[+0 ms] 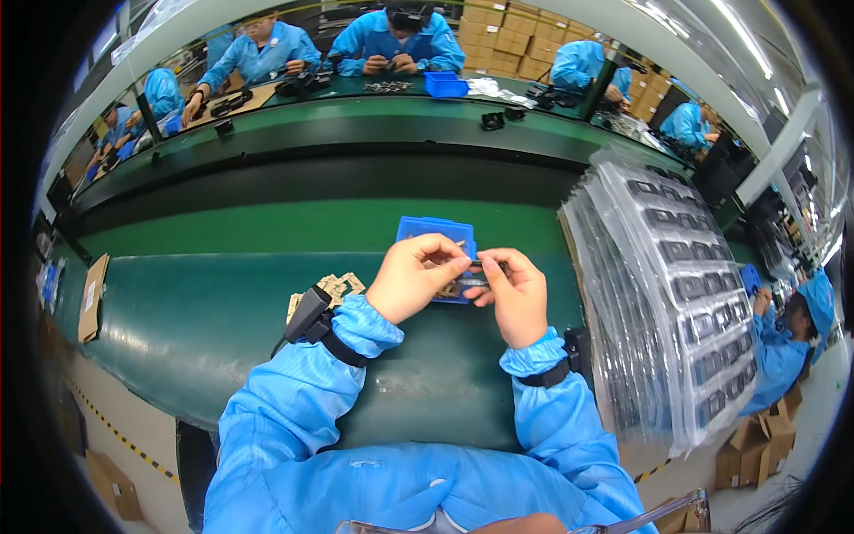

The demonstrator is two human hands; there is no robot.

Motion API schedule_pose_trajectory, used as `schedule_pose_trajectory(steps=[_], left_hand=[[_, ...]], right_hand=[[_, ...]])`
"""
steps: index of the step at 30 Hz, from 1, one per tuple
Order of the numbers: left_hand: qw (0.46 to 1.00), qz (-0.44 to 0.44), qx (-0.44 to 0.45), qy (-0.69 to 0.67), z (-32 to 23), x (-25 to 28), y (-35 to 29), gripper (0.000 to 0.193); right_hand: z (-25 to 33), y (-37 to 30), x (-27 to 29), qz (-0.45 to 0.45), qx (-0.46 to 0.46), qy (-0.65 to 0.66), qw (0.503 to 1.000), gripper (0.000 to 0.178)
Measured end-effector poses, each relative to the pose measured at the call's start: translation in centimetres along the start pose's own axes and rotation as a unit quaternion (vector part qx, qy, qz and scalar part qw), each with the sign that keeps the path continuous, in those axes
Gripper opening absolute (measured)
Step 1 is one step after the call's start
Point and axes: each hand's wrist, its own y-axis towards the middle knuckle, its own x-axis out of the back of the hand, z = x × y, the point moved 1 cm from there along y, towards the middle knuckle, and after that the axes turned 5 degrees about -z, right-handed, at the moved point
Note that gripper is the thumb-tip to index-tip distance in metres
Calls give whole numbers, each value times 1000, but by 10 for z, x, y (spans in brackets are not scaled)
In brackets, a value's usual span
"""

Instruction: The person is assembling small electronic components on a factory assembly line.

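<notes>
Pinching a tiny dark part point(476, 267) between both hands, left hand point(411, 280) and right hand point(514, 294) closed on it, right above the blue tray point(436, 230) on the green bench point(222, 311).

The hands point(463, 276) hide a small part and most of the blue tray point(436, 230).

Blue tray point(433, 227), green table point(231, 311)
</notes>
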Motion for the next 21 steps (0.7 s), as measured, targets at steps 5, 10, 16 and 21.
schedule_pose_trajectory(steps=[5, 10, 16, 21], left_hand=[[999, -8, 50, -21, 6, 0, -4, 11], [992, -90, -54, -65, -4, 0, -17, 14], [991, -114, -65, 13, 11, 11, -9, 10], [993, -49, -18, -107, 12, 15, -5, 6]], right_hand=[[-10, -6, 2, 20, -48, -11, 999, 15], [-25, -18, -1, 12, 47, 36, 998, 23], [-26, -21, -1, 80, 114, -9, 990, 44], [-27, -20, 1, 105, 109, -31, 988, 46]])
